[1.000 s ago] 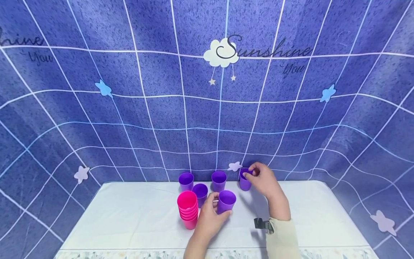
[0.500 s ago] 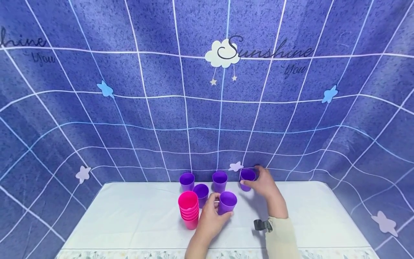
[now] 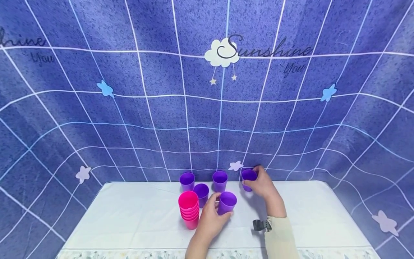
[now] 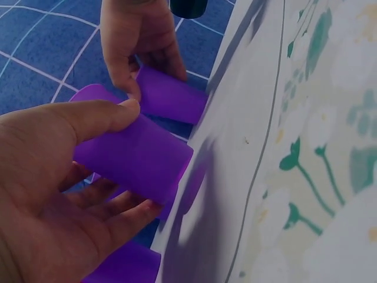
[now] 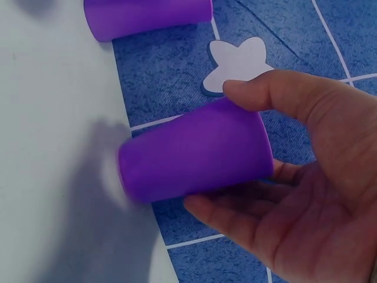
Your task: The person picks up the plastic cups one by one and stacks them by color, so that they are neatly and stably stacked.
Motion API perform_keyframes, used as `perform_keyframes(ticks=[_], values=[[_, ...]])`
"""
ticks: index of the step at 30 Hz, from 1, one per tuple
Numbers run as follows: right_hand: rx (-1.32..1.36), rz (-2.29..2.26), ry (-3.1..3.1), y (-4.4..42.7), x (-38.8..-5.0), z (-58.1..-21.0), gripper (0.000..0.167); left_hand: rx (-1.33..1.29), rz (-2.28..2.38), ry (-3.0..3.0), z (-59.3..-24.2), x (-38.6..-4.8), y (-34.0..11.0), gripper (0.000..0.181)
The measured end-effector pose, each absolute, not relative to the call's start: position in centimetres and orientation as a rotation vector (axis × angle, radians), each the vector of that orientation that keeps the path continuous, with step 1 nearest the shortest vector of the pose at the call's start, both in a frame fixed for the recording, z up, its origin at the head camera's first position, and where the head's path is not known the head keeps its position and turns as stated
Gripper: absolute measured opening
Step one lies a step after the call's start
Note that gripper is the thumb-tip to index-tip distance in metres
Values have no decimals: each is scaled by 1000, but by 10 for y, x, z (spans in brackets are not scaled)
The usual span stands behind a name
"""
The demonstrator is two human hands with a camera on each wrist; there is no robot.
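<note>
My left hand holds a purple cup between thumb and fingers, mouth up, just above the white table; its shadow falls beside it in the left wrist view. At the back right, my right hand grips another purple cup by its sides, thumb on one side and fingers on the other. That cup stands upright by the backdrop. Behind the left hand are more purple cups, one at the back left, one at the back middle and one nearer. A stack of pink cups stands left of the left hand.
A blue cloth backdrop with white lines and stars rises behind the white table. A floral strip runs along the table's front edge. A dark strap with a small device sits on the right wrist.
My right hand has shifted from pinching the back-right cup's rim to gripping its sides, and that cup has moved slightly right. The left hand keeps its cup in nearly the same place.
</note>
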State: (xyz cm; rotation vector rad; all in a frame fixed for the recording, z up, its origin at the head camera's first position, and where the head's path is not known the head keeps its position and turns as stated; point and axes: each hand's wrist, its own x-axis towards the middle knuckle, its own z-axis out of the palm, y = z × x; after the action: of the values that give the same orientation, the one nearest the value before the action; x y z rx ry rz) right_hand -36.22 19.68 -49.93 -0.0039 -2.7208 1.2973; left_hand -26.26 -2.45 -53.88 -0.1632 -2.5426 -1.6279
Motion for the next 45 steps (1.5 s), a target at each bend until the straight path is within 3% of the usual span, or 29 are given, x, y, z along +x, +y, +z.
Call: perform_keyframes(ticks=[10,17,26,45], values=[[64,1335,-2730,197,-361,-492,79,-164,-1490,-2594,-537,-263,-25,77],[138,1289,-2765,200,-359,-486,65,-151,-1444,-2613,-537,-263,-25,79],[162,1277,-2799,201,-355,-476,58,-160,-1471,-2604,-541,-266,-26,78],[475,1386,-2730,198,-345,-460,47,-193,-1444,-2604,-542,-265,-28,69]])
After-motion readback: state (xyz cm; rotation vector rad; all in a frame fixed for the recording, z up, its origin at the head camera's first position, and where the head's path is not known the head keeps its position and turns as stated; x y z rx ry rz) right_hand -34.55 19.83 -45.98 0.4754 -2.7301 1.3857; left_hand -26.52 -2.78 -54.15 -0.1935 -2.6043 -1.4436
